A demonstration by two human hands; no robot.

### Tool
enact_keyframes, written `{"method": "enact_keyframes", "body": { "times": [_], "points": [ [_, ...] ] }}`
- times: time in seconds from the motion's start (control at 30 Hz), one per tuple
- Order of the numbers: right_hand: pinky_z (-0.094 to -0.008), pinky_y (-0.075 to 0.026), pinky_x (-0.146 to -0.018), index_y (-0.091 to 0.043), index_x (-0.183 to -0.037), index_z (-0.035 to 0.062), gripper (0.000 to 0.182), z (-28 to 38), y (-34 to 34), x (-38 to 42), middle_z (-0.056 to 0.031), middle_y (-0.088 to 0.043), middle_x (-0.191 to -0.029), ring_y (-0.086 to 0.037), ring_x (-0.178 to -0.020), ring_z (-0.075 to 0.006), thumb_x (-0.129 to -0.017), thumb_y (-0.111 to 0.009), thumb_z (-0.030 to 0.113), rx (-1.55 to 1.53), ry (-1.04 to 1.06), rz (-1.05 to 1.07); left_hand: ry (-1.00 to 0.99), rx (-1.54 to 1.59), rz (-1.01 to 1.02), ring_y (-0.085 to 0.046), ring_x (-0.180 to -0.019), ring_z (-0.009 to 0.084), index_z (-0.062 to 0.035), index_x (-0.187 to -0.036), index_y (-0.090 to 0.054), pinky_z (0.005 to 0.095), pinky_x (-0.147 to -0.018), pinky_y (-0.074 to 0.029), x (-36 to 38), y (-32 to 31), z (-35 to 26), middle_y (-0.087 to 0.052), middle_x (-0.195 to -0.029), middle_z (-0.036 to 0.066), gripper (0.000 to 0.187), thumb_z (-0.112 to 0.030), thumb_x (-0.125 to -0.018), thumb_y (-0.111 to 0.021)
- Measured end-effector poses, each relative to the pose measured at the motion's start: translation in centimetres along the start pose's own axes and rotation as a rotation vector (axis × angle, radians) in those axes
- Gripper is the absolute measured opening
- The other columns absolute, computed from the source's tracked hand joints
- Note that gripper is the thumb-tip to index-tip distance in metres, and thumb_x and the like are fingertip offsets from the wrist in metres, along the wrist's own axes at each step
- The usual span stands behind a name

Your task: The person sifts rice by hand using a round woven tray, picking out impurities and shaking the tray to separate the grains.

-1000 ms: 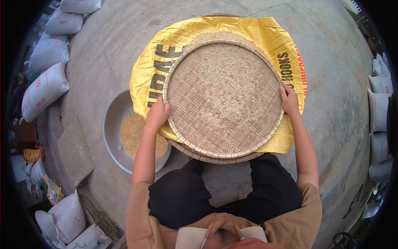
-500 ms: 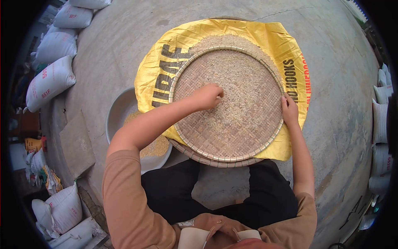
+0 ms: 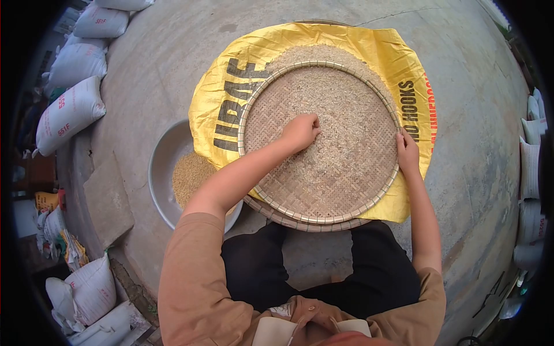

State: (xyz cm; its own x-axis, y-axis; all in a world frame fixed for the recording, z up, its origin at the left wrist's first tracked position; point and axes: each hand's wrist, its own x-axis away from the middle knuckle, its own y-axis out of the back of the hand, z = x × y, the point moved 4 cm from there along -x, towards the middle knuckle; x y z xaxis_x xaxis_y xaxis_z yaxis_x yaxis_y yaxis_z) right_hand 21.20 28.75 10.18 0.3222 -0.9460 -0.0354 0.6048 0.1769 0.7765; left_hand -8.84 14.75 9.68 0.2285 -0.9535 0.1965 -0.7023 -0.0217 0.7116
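Your round woven bamboo sieve (image 3: 277,173) sits in front of your knees, resting on a second woven tray (image 3: 300,222) whose edge peeks out beneath its near rim. It looks light and fairly stiff, though the weave will flex, and the firm bound rim is the place to take hold. A thin, loose layer of husked grain (image 3: 346,127) is spread over its middle and far side; I judge it will slide and spill with any tilt.

Your left hand (image 3: 301,131) rests in the middle of the sieve, its fingers curled down into the grain, seemingly pinching something too small to make out. Your right hand (image 3: 407,151) grips the sieve's right rim, fingers closed over the edge.

Under the sieve lies a yellow printed sack (image 3: 381,55), with a heap of fallen grain (image 3: 311,53) just past the far rim. Left of the sieve a metal basin (image 3: 164,173) holds a mound of browner grain (image 3: 190,176). Filled white sacks (image 3: 69,112) stand farther left on the concrete floor (image 3: 156,63).
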Motion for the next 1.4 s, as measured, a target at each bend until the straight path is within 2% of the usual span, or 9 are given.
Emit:
{"method": "enact_keyframes", "body": {
  "times": [0.33, 0.53, 0.67, 0.87, 1.07, 1.2, 1.3, 1.37, 1.4],
  "points": [
    [-0.0328, -0.047, -0.08, -0.055, -0.123, 0.0029, 0.046, 0.4, -0.1, 0.2, -0.0186, -0.065, -0.097, -0.063, -0.088, -0.027, -0.091, -0.051, 0.036, 0.027, -0.006, 0.006, -0.097, -0.271, 0.05, -0.057, -0.087, 0.033, -0.002, -0.091, -0.056, 0.0412, -0.076, -0.046, -0.6, -1.3, -0.4, -0.059, -0.09, 0.014, 0.013, -0.012, -0.083, -0.057],
    [-0.032, -0.047, -0.081, -0.055, -0.122, 0.0035, 0.046, -0.3, -0.3, 0.1, -0.0181, -0.065, -0.1, -0.063, -0.091, -0.0267, -0.091, -0.052, 0.037, -0.005, 0.006, 0.0, 0.078, 0.505, 0.078, -0.054, -0.072, 0.0109, -0.0047, -0.09, -0.054, 0.0272, -0.067, -0.046, -0.1, 2.6, 0.4, -0.059, -0.08, 0.004, 0.012, -0.016, -0.089, -0.057],
    [-0.0328, -0.047, -0.079, -0.056, -0.121, 0.0035, 0.045, -0.5, -0.3, 0.1, -0.0175, -0.066, -0.098, -0.063, -0.089, -0.0267, -0.091, -0.051, 0.037, 0.02, -0.031, 0.011, 0.217, 1.058, 0.222, -0.054, -0.072, 0.0068, -0.0046, -0.097, -0.053, 0.0198, -0.063, -0.046, 1.4, 4.6, 2.4, -0.06, -0.083, 0.004, 0.012, -0.011, -0.088, -0.058],
    [-0.034, -0.047, -0.078, -0.056, -0.12, 0.0033, 0.046, -1.1, -0.5, 0.0, -0.0173, -0.066, -0.093, -0.063, -0.085, -0.0274, -0.091, -0.051, 0.038, 0.02, -0.013, -0.012, 0.276, 1.349, 0.177, -0.059, -0.08, 0.0112, -0.0019, -0.117, -0.047, 0.0241, -0.069, -0.05, 2.7, 4.6, 3.1, -0.06, -0.096, 0.006, 0.03, -0.012, -0.089, -0.054],
    [-0.0323, -0.047, -0.077, -0.055, -0.12, 0.0004, 0.045, -1.6, -0.9, -0.2, -0.0186, -0.065, -0.095, -0.063, -0.087, -0.0252, -0.091, -0.053, 0.034, -0.041, -0.026, 0.005, 0.27, 1.593, 0.297, -0.062, -0.081, 0.0157, 0.0024, -0.113, -0.051, 0.025, -0.07, -0.051, 2.0, 4.0, 4.8, -0.062, -0.089, 0.008, 0.03, -0.015, -0.091, -0.041],
    [-0.0322, -0.047, -0.077, -0.055, -0.12, 0.0, 0.044, -0.7, -0.6, 0.0, -0.0179, -0.065, -0.093, -0.063, -0.085, -0.0245, -0.091, -0.053, 0.034, -0.026, 0.003, -0.016, 0.347, 1.406, 0.244, -0.059, -0.07, 0.0123, 0.0033, -0.104, -0.056, 0.0247, -0.064, -0.049, 1.0, 3.3, 6.5, -0.062, -0.081, 0.003, 0.025, -0.012, -0.089, -0.044],
    [-0.0317, -0.047, -0.076, -0.055, -0.119, -0.0003, 0.044, -0.7, -0.6, 0.1, -0.0171, -0.065, -0.092, -0.062, -0.083, -0.0234, -0.091, -0.054, 0.033, -0.025, -0.009, -0.013, 0.379, 0.932, 0.079, -0.056, -0.063, 0.0134, 0.0001, -0.098, -0.061, 0.027, -0.06, -0.047, 0.8, 3.6, 6.9, -0.06, -0.075, 0.002, 0.02, -0.012, -0.086, -0.051],
    [-0.0313, -0.047, -0.075, -0.056, -0.119, -0.0001, 0.043, -1.1, -0.7, 0.0, -0.0162, -0.065, -0.09, -0.061, -0.08, -0.0222, -0.091, -0.054, 0.033, -0.025, -0.017, -0.007, 0.157, 0.304, -0.149, -0.054, -0.065, 0.0171, -0.0032, -0.094, -0.063, 0.0312, -0.063, -0.047, 0.8, 4.3, 6.3, -0.057, -0.072, 0.003, 0.016, -0.012, -0.083, -0.057],
    [-0.0313, -0.047, -0.075, -0.056, -0.119, -0.0001, 0.043, -1.2, -0.8, 0.0, -0.0162, -0.065, -0.09, -0.061, -0.08, -0.0222, -0.091, -0.054, 0.033, -0.024, -0.018, -0.007, 0.158, 0.304, -0.148, -0.054, -0.065, 0.0171, -0.0032, -0.094, -0.063, 0.0312, -0.063, -0.047, 0.8, 4.0, 6.1, -0.057, -0.072, 0.003, 0.016, -0.012, -0.083, -0.057]
  ]
}}
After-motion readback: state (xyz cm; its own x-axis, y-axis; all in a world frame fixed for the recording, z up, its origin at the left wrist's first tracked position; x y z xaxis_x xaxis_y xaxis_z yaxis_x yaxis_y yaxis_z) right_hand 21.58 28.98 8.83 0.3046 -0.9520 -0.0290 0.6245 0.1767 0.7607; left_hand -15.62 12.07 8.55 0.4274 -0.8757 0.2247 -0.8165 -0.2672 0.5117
